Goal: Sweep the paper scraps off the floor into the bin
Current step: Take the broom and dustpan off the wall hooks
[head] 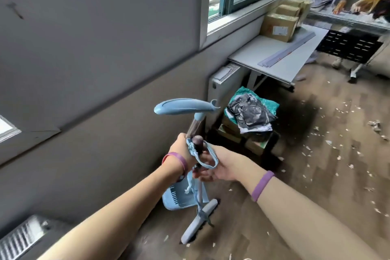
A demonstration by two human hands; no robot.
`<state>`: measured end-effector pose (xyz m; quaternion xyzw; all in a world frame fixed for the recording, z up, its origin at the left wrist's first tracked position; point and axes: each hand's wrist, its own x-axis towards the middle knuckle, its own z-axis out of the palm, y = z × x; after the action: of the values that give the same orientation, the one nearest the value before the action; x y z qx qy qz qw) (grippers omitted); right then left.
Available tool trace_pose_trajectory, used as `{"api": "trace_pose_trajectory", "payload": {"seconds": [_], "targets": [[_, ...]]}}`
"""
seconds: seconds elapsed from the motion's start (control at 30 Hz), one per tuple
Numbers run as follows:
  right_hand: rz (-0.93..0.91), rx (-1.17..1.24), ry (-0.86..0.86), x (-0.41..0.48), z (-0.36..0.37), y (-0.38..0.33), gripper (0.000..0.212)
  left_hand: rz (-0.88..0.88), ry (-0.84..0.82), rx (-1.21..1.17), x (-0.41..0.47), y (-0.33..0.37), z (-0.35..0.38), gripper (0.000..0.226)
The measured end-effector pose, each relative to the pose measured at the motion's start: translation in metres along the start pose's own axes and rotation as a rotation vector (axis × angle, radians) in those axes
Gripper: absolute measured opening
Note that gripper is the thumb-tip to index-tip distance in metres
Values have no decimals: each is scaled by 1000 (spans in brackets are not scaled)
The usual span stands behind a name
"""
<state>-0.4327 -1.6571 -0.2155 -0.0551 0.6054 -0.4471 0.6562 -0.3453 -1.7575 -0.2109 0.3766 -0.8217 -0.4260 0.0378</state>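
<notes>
Left hand [185, 150] and right hand [217, 164] grip the metal broom-and-dustpan poles [193, 129]. Light-blue plastic dustpan [179, 196] stands below the fingers; white paper scraps [329, 141] lie right of them.

I see open floor [316, 175] to my right strewn with paper scraps [329, 142], while the wall [95, 91] hems the left and a stool [263, 143] piled with bags [251, 112] blocks ahead.

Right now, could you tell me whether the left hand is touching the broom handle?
Touching. The head view shows the left hand closed around the top of the broom handle, just below its blue grip, with no gap visible.
</notes>
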Motion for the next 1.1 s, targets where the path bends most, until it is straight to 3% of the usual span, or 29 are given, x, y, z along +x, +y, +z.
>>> {"api": "trace_pose_trajectory", "payload": {"seconds": [0.1, 0.2, 0.37, 0.5, 0.6, 0.73, 0.77, 0.83, 0.87, 0.97, 1.1], "targets": [[-49, 318, 38, 5, 18, 32, 31, -45, -88, -140, -11, -29, 18, 41], [-14, 558, 186, 11, 35, 50, 10, -87, -176, -267, -18, -54, 18, 52], [150, 656, 280, 26, 61, 71, 30, -191, -287, -237, -25, -96, 6, 23], [251, 509, 422, 41, 68, 98, 32, -387, -402, -587, -32, -122, -13, 28], [304, 318, 397, 47, 72, 114, 25, -557, -431, -915, -38, -144, -32, 33], [378, -142, 305, 34, 93, 124, 26, -680, -447, -1043, -37, -181, -44, 60], [405, -242, 290, 34, 97, 131, 26, -704, -445, -1056, -41, -187, -45, 54], [438, -401, 284, 43, 101, 144, 15, -706, -407, -1074, -51, -198, -44, 30], [434, -494, 279, 45, 104, 149, 9, -716, -373, -1085, -55, -202, -42, 29], [438, -677, 229, 51, 106, 154, 34, -781, -268, -1160, -61, -213, -34, 42], [439, -685, 189, 51, 107, 150, 37, -785, -144, -1354, -63, -222, -33, 35]]}}
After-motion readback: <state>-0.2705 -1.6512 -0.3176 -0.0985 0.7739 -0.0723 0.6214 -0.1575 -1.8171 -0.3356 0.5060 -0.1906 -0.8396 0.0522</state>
